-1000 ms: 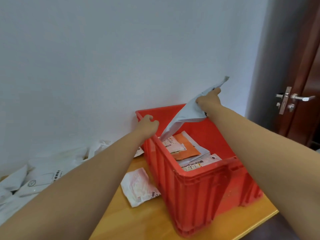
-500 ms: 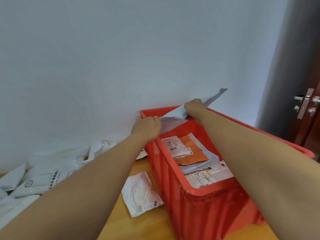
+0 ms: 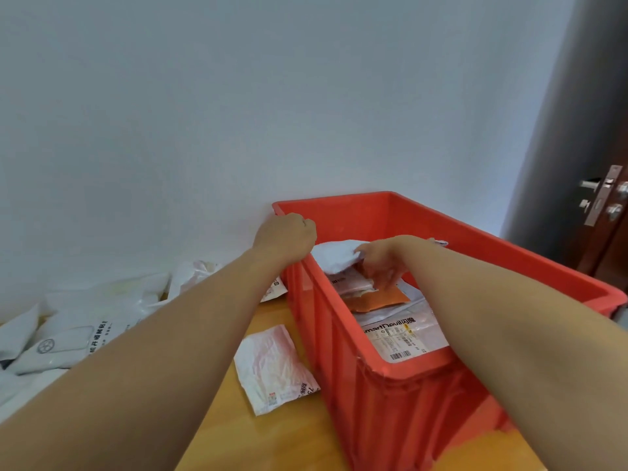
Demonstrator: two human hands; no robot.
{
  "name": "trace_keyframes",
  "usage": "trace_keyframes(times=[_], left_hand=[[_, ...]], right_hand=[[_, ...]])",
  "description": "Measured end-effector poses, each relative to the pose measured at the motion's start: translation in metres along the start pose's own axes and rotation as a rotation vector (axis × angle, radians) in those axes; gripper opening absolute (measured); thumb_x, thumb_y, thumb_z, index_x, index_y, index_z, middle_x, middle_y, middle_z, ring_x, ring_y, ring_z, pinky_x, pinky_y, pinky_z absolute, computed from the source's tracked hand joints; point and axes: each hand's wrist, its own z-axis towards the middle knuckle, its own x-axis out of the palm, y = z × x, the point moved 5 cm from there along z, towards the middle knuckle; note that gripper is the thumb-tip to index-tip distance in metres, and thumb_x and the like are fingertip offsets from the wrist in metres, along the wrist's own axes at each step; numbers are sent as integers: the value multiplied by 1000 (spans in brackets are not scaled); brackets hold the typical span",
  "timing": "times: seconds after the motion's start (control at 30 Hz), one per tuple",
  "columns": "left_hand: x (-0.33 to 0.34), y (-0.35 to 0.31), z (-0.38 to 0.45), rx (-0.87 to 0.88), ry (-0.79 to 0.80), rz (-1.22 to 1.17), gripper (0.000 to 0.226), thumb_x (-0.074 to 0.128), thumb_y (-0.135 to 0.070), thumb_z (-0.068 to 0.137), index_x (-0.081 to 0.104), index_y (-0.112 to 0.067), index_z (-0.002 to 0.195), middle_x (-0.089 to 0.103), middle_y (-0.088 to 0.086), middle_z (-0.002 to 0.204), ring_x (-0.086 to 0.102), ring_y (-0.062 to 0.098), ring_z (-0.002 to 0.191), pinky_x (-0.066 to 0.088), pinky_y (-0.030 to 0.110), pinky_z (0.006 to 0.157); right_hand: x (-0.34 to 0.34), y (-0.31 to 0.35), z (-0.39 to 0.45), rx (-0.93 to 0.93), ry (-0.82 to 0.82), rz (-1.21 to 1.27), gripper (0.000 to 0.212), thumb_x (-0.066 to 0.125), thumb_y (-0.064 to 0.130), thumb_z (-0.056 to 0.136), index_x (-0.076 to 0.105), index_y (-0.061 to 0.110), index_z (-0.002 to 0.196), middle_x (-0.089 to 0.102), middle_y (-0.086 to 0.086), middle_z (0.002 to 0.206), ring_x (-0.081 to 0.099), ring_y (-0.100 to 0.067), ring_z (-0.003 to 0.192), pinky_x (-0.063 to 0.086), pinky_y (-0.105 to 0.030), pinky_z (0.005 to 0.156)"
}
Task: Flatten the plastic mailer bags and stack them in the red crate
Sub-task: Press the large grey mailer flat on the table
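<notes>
The red crate [image 3: 404, 370] stands on a wooden table [image 3: 217, 423] against the wall. Inside lie flattened mailers: an orange one [image 3: 382, 297] and a white one printed "SmartDevil" [image 3: 404, 333]. A grey-white mailer bag [image 3: 334, 254] rests on top of them at the crate's far end. My right hand [image 3: 380, 261] is down inside the crate, holding this bag with the thumb over it and the fingers pointing down. My left hand [image 3: 287, 234] is closed on the crate's left rim near the far corner.
A crumpled pink-white mailer [image 3: 275, 368] lies on the table just left of the crate. A pile of white mailers [image 3: 74, 321] fills the table's left side by the wall. A dark door with a metal handle [image 3: 599, 193] is at the right.
My right hand came down from above the crate's far rim and brought the grey-white bag onto the stack inside. The left hand stayed at the rim corner.
</notes>
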Motion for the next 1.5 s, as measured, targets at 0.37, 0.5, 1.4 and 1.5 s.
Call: trace_keyframes(times=[0.37,0.5,1.4,1.5], left_hand=[[5,4,5,12,-11,96,31,35,-28,98,57,-8,90,61,9,90,55,28,83,37,33,68],[6,6,5,13,-9,101,32,36,-30,97,60,-9,97,64,9,93,56,28,85,37,33,70],[-28,118,-86,-130,-51,-279,57,48,-29,100,28,-18,153,11,2,165,18,15,149,20,32,116],[-48,164,-103,-273,-94,-261,54,49,-28,100,33,-14,150,14,4,163,28,20,146,26,33,114]], right_hand=[[28,-7,1,288,186,-295,42,34,19,106,44,-5,138,69,-16,120,63,-24,80,54,-25,62],[27,-1,-2,219,172,-390,62,37,0,94,28,8,155,71,-12,118,66,-19,68,56,-23,56],[-76,79,-60,-339,-749,-407,36,45,28,98,50,20,133,65,-13,116,58,-33,104,47,-41,85],[-76,127,-87,-426,-664,-517,38,48,30,99,49,21,136,66,-5,114,56,-26,105,46,-39,89]])
